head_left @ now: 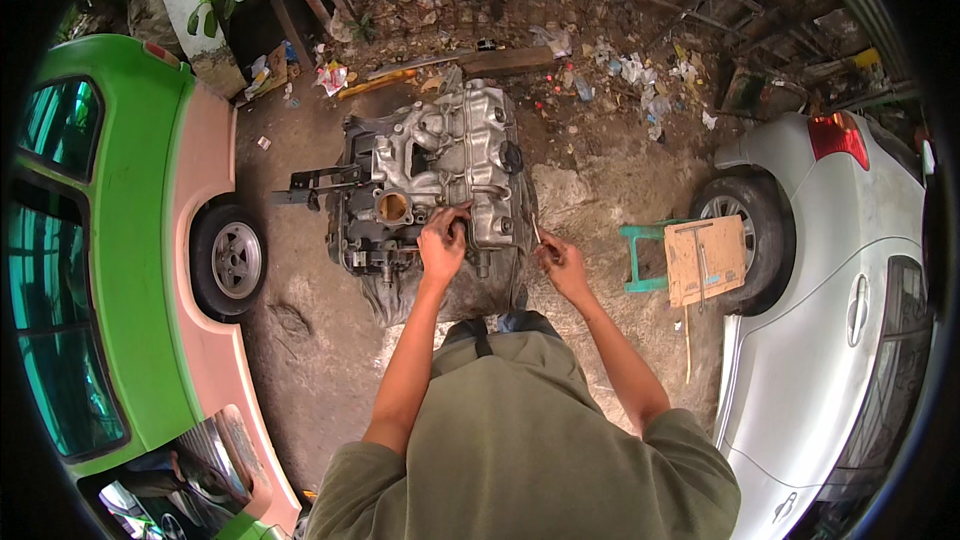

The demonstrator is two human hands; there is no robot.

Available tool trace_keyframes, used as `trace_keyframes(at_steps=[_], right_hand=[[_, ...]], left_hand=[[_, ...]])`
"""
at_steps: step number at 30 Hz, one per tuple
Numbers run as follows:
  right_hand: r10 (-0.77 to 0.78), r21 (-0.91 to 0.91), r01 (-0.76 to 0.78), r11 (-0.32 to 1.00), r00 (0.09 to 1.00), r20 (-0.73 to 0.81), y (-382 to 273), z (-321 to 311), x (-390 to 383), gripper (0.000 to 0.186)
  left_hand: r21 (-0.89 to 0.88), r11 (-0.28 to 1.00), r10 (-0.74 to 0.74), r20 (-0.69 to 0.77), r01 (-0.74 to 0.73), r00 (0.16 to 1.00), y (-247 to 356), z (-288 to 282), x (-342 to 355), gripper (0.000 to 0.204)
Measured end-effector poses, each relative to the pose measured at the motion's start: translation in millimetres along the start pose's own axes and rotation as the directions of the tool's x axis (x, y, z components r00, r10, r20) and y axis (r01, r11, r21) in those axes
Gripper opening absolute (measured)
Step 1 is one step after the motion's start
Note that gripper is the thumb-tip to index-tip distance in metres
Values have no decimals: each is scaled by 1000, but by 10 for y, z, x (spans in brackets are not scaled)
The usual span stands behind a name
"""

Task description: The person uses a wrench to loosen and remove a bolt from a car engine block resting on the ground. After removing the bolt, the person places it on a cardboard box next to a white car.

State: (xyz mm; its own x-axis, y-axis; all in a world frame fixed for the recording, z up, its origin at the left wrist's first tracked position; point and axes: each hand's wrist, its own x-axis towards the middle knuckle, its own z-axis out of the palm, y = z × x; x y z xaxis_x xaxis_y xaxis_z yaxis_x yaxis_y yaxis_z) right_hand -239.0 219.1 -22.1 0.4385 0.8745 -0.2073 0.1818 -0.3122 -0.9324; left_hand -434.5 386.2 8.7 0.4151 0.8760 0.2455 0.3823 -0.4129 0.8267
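left: vehicle [140, 240] | centre: engine [430, 180] | right: board [685, 265], apparently on stool [633, 262], then car [800, 340] | beyond: litter [637, 70]

No txt/nos. legible here.

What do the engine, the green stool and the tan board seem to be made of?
The engine looks mostly like cast metal, perhaps aluminium: silver-grey, with dull patches and bright highlights. The stool seems smooth plastic, from its even green colour, though painted metal is possible. The board could be plywood or thick cardboard: flat, tan and matte, with dark marks.
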Motion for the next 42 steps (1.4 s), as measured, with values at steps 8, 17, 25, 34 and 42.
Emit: trace_keyframes(at_steps=[8,17,25,34,42], right_hand=[[69,125,-72,990,997,29,-163,285,-152,51],[57,138,-66,988,996,66,-396,304,-154,51],[90,1,-90,996,995,48,-553,263,-120,51],[69,-174,-54,983,994,81,-707,173,-19,47],[172,-68,-166,984,981,95,-945,158,19,44]], left_hand=[[-52,998,46,5,-46,999,-4,-17,14,24],[-57,998,24,50,-22,998,-22,-42,10,24],[-93,996,11,58,-5,998,-58,-30,5,24],[-106,994,38,66,-31,997,-85,-41,5,26],[-95,994,52,34,-49,998,-64,-29,4,23]])
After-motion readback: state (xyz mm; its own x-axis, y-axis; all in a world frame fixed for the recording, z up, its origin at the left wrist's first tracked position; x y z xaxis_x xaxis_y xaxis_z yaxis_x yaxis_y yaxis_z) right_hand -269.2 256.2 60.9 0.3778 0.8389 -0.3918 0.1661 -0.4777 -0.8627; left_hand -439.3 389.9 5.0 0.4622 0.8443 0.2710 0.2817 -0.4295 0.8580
